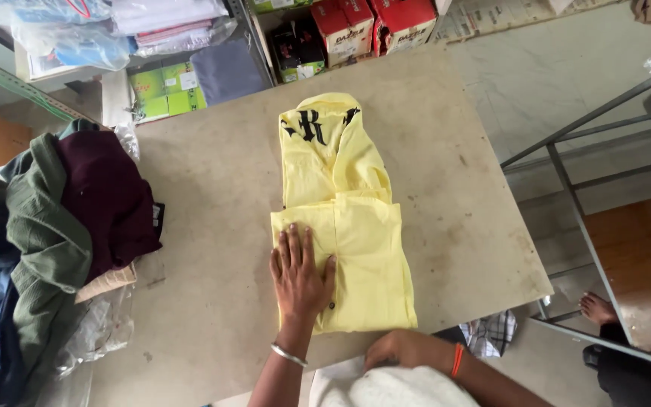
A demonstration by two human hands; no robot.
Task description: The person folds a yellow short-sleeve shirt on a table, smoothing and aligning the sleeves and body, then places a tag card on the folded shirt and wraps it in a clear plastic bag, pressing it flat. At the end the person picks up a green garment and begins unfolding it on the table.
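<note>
While the left hand [300,273] flattens a yellow shirt [343,218], 3 red boxes [374,24] sit beyond.

Soft, even daylight, faint shadows, no glare; slightly soft focus throughout, wide-angle bending at the edges

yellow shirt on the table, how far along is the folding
Done: the yellow shirt lies folded narrow, its lower part doubled up. In hand: the left hand presses flat on that fold; the right hand is at the table edge, off the shirt. Left: the pile of dark clothes looks unfolded.
</note>
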